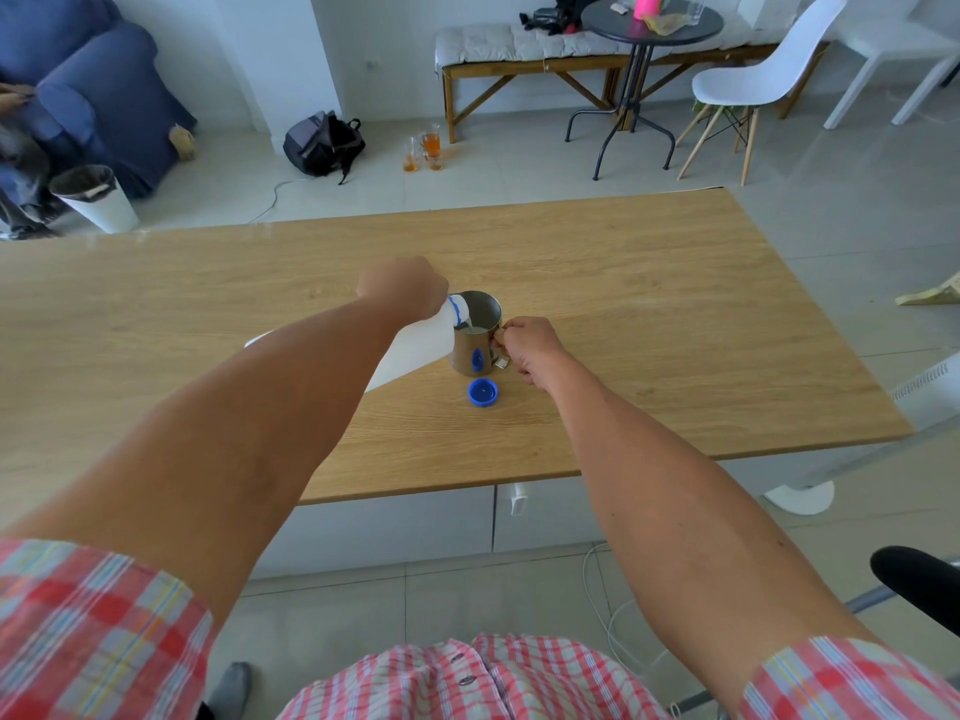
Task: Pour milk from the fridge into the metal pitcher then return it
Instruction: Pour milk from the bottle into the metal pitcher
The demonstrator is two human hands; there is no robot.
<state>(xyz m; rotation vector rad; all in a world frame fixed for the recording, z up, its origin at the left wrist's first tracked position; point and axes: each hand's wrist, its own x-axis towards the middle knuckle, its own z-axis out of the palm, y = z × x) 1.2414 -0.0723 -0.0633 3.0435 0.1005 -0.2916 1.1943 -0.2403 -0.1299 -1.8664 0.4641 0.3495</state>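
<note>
A white plastic milk bottle (415, 345) with a blue neck ring is tipped over, its mouth above the rim of the metal pitcher (475, 335). Milk runs from the mouth into the pitcher, where a white pool shows inside. My left hand (402, 285) grips the bottle from above; my forearm hides most of its body. My right hand (530, 348) holds the pitcher's handle on its right side. The pitcher stands upright on the wooden table (675, 314). The bottle's blue cap (483, 392) lies upside down on the table just in front of the pitcher.
Beyond the table's far edge are a white bin (98, 197), a blue sofa (98, 85), a dark backpack (322, 142) and glasses of orange drink (428, 150) on the floor. A round black side table (649, 23), a bench and a white chair (763, 80) stand at the back right.
</note>
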